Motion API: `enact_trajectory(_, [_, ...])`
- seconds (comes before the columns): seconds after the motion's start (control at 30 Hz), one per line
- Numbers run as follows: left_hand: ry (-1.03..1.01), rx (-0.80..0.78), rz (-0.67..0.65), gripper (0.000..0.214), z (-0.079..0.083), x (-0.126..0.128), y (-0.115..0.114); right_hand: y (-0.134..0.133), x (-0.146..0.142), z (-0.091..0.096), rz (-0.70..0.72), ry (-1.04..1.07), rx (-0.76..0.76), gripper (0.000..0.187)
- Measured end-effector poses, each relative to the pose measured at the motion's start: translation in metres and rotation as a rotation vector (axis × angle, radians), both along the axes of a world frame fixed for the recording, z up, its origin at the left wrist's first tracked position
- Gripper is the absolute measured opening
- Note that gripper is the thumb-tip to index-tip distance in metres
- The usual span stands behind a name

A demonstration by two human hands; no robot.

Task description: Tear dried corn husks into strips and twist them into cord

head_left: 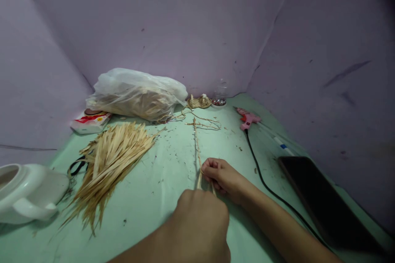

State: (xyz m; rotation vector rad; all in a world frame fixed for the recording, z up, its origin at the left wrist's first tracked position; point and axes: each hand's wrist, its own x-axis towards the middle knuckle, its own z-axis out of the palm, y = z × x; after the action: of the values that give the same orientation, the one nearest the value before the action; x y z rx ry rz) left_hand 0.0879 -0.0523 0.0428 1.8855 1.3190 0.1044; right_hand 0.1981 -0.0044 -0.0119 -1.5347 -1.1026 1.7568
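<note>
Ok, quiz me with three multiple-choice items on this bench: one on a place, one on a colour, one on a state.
1. Where does the pile of straw strips lie?
A. left of the hands
B. right of the hands
C. inside the plastic bag

2. What colour is the glue gun?
A. blue
B. pink
C. black

3. What is the right hand doing?
A. lying flat and open
B. holding the glue gun
C. pinching the braided straw cord

Answers: 1 A, the pile sits left of the left hand; 2 B, its body is pink with a black cable; 3 C, the fingers close on the cord's near end.
</note>
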Motion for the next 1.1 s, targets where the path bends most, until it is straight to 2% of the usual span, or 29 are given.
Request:
enact_trajectory(0.07, [0.129,0.091,-0.024,0.014,0.012,-0.014,0.012,0.0,0.0,0.0,-0.008,0.012,0.005,0.009])
enact_trajectory(0.1, [0.152,0.138,0.033,0.019,0.016,-0.02,0.021,0.0,0.0,-0.001,-0.008,0.021,0.011,0.01])
enact_trajectory(0.17, [0.061,0.244,0.208,0.019,0.017,-0.029,0.039,0.0,0.0,-0.002,-0.004,0.036,0.017,0.013])
enact_trajectory(0.23, [-0.073,0.09,0.324,0.017,0.007,-0.032,0.054,0.0,0.0,-0.003,0.004,0.047,0.02,0.017])
enact_trajectory(0.3, [-0.191,-0.215,0.366,0.028,-0.007,-0.029,0.064,0.0,0.001,-0.004,0.013,0.059,0.026,0.02])
enact_trajectory(0.37, [-0.297,-0.425,0.42,0.036,-0.02,-0.024,0.068,0.0,0.001,-0.005,0.018,0.065,0.041,0.022])
enact_trajectory(0.5, [-0.514,-0.566,0.545,0.038,-0.032,-0.019,0.068,0.001,0.001,-0.008,0.02,0.072,0.062,0.022])
enact_trajectory(0.57, [-0.575,-0.634,0.524,0.03,-0.034,-0.021,0.068,0.001,0.0,-0.008,0.027,0.07,0.065,0.02])
enact_trajectory(0.67, [-0.568,-0.71,0.426,0.009,-0.038,-0.024,0.07,0.002,0.001,-0.008,0.044,0.02,0.075,0.017])
enact_trajectory(0.73, [-0.497,-0.653,0.382,0.012,-0.04,-0.025,0.072,0.004,0.002,-0.008,0.074,-0.038,0.095,0.013])
enact_trajectory(0.83, [-0.378,-0.471,0.35,0.021,-0.042,-0.025,0.072,0.005,0.007,-0.01,0.156,-0.134,0.198,0.01])
enact_trajectory(0.9, [-0.332,-0.391,0.334,0.021,-0.042,-0.024,0.072,0.005,0.011,-0.011,0.219,-0.239,0.338,0.01])
enact_trajectory(1.03, [-0.31,-0.32,0.308,0.013,-0.046,-0.024,0.072,-0.002,0.015,-0.006,0.373,-0.588,0.681,0.012])
enact_trajectory(1.1, [-0.3,-0.276,0.303,0.01,-0.051,-0.025,0.074,-0.006,0.014,0.0,0.442,-0.767,0.782,0.014])
